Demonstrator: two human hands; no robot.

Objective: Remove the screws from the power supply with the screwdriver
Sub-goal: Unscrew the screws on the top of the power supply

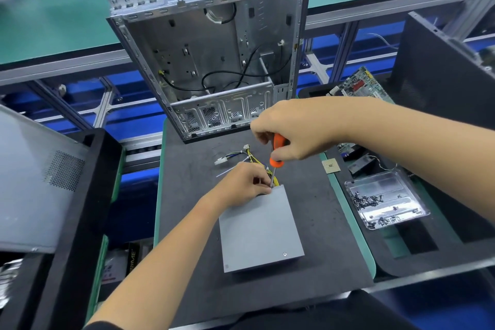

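A grey power supply (pixel 261 230) lies flat on the dark mat, its yellow and black cables (pixel 250 157) trailing off the far end. One screw (pixel 284 254) shows near its front right corner. My right hand (pixel 292 128) grips the orange handle of a screwdriver (pixel 276 153), held upright with the shaft reaching down to the far left corner of the power supply. My left hand (pixel 241 185) rests at that same corner, fingers curled and pinching around the screwdriver's tip. The tip and whatever lies under it are hidden by my fingers.
An empty computer case (pixel 214 48) stands open behind the mat (pixel 192 195). A clear tray (pixel 385 201) with several loose screws sits to the right, past a small chip (pixel 331 166). A circuit board (pixel 360 86) lies at the back right, a grey side panel (pixel 32 182) to the left.
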